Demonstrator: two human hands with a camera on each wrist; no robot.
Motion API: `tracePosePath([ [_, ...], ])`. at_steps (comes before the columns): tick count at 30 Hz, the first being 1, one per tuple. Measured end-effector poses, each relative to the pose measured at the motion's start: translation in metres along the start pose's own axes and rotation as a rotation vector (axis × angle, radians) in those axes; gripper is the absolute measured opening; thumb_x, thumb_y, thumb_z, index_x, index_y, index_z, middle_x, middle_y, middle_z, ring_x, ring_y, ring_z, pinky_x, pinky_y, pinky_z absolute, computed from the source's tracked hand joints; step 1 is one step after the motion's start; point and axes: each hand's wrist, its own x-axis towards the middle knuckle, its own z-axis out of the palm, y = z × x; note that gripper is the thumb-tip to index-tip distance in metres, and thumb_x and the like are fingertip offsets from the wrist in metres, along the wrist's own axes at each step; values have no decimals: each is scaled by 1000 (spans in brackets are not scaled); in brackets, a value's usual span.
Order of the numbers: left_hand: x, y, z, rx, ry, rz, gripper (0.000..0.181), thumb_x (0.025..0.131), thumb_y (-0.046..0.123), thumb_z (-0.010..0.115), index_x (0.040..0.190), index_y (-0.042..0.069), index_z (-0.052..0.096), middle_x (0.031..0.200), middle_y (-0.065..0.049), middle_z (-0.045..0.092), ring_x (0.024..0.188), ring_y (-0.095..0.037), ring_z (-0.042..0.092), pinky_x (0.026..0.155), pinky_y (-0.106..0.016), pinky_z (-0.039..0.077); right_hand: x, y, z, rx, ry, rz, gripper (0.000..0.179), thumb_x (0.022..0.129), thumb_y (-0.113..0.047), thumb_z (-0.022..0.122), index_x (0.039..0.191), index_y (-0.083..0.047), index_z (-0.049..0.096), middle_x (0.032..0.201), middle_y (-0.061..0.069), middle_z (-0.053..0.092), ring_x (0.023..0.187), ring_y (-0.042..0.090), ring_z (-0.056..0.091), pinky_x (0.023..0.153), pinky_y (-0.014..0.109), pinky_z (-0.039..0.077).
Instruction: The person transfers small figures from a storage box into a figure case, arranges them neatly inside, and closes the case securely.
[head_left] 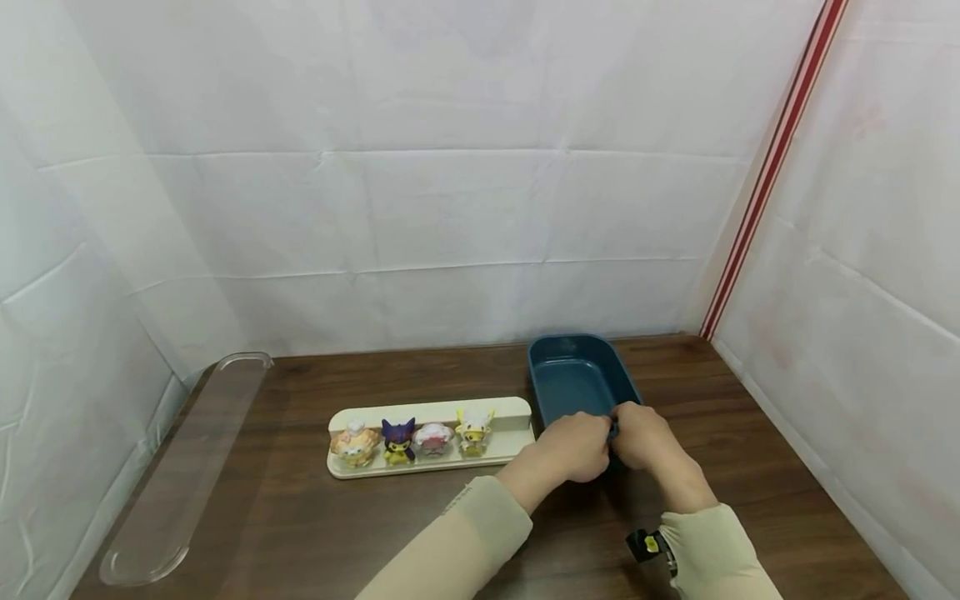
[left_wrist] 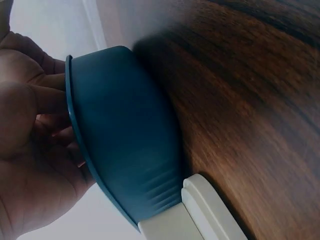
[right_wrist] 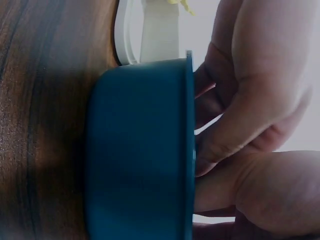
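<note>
A deep blue rectangular bin (head_left: 577,379) stands on the table, its near end partly covered by both hands. My left hand (head_left: 579,446) and right hand (head_left: 643,435) meet over that end with bent fingers. A small dark blue patch (head_left: 613,429) shows between them; whether it is a separate thing or part of the bin cannot be told. In the left wrist view, the left fingers (left_wrist: 52,95) reach behind the bin's rim. The right thumb and fingers (right_wrist: 220,135) are at the rim in the right wrist view. Their tips are hidden.
Left of the bin lies a cream tray (head_left: 431,414) with several small figurines in a row: a peach one (head_left: 355,444), a purple-and-yellow one (head_left: 398,442), a pink-and-white one (head_left: 433,439) and a white-and-yellow one (head_left: 473,432). A long clear cover (head_left: 191,467) lies by the table's left edge.
</note>
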Motion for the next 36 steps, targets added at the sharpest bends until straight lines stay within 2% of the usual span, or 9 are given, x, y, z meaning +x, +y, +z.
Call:
tracePosePath([
  [5,4,3,1,-6,-53,-42,23,103,18,58,125,17,68,71,1,58,56,-15,52,54,-26,43,3,-1,4,-24,3,-5,23,96,1,56,82,-9,71,74,5,61,66,21,53,60,34,44],
  [9,8,4,3,-34,-99,-67,13,105,20,57,104,17,70,74,0,58,61,-16,53,59,-28,45,3,-2,6,-25,4,-1,26,98,1,58,78,-10,70,71,5,59,64,20,53,59,33,44],
  [11,11,4,4,-46,-110,-75,18,105,21,57,93,17,68,74,-1,58,63,-17,54,62,-28,46,4,-2,6,-20,3,7,28,99,2,56,77,-9,70,70,6,59,64,21,52,59,32,44],
  [15,15,4,5,-74,-118,-98,22,105,21,56,86,16,66,75,-1,58,65,-17,55,64,-28,47,5,-2,6,-13,10,18,29,99,3,54,80,-9,71,71,7,59,65,22,52,59,33,44],
  [18,18,2,5,-111,-105,-115,24,105,20,56,82,15,65,72,-2,56,62,-17,53,60,-28,45,7,0,7,1,22,20,29,99,2,53,79,-10,71,70,6,58,64,21,50,59,33,42],
  [22,21,0,5,-202,-73,-154,29,103,15,58,74,14,58,65,-2,49,54,-17,45,53,-28,39,10,2,9,30,52,-2,36,97,1,54,64,-12,59,60,2,45,57,17,40,55,30,35],
  [26,22,-1,6,-253,-23,-183,33,100,12,61,69,14,53,61,-1,44,50,-16,40,49,-27,35,12,2,10,41,80,-35,39,95,-1,56,58,-14,52,57,-2,37,55,15,35,54,28,30],
  [33,25,1,9,-210,53,-239,25,99,14,66,75,14,61,67,-2,53,54,-16,49,49,-27,40,10,4,7,74,100,-58,30,95,-3,59,68,-12,69,61,0,51,58,17,43,55,29,36],
  [36,27,2,9,-181,76,-260,16,99,18,69,84,14,67,76,-2,62,60,-16,54,54,-28,45,7,4,2,103,93,-59,26,94,0,56,82,-9,78,71,3,61,64,19,48,59,31,41],
])
